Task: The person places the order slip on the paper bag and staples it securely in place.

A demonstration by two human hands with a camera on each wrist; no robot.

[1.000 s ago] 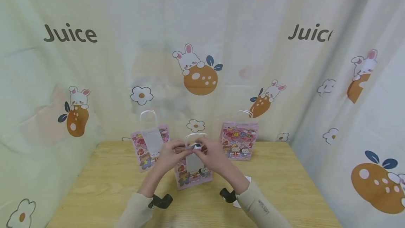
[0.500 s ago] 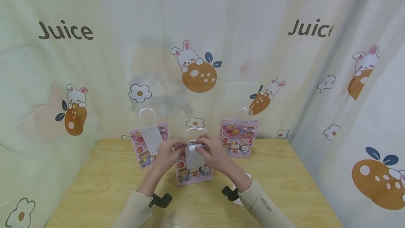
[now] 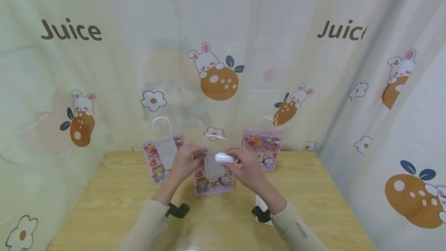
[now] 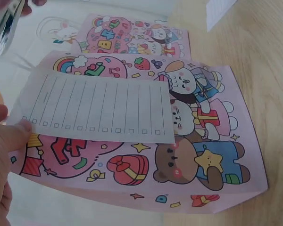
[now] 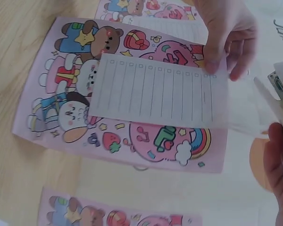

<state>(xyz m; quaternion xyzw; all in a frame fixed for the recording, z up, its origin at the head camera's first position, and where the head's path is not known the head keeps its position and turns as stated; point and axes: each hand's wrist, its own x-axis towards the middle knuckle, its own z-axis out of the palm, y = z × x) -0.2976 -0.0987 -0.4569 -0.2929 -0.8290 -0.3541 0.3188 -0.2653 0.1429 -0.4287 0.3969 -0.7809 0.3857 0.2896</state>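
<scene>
In the head view, a pink paper gift bag (image 3: 212,189) with cartoon animals and white handles stands upright at mid-table. A white lined checklist slip (image 4: 101,108) lies against its front near the top. My left hand (image 3: 185,164) pinches the bag's top edge and the slip, thumb (image 4: 14,136) on the slip's end and fingers behind. My right hand (image 3: 246,169) grips a small white stapler (image 3: 224,158), just right of the slip and apart from it. The stapler's metal part (image 5: 280,92) shows beside the bag's top in the right wrist view.
A matching bag (image 3: 156,165) with a slip on its front stands at the back left. Another bag (image 3: 263,148) stands at the back right. White paper (image 3: 262,203) lies partly under my right wrist. A printed curtain (image 3: 223,18) hangs behind the wooden table (image 3: 115,200).
My right hand has drawn the stapler from the bag's top edge toward the right. The left hand stays at the top of the bag, and the slip hangs in place on its front.
</scene>
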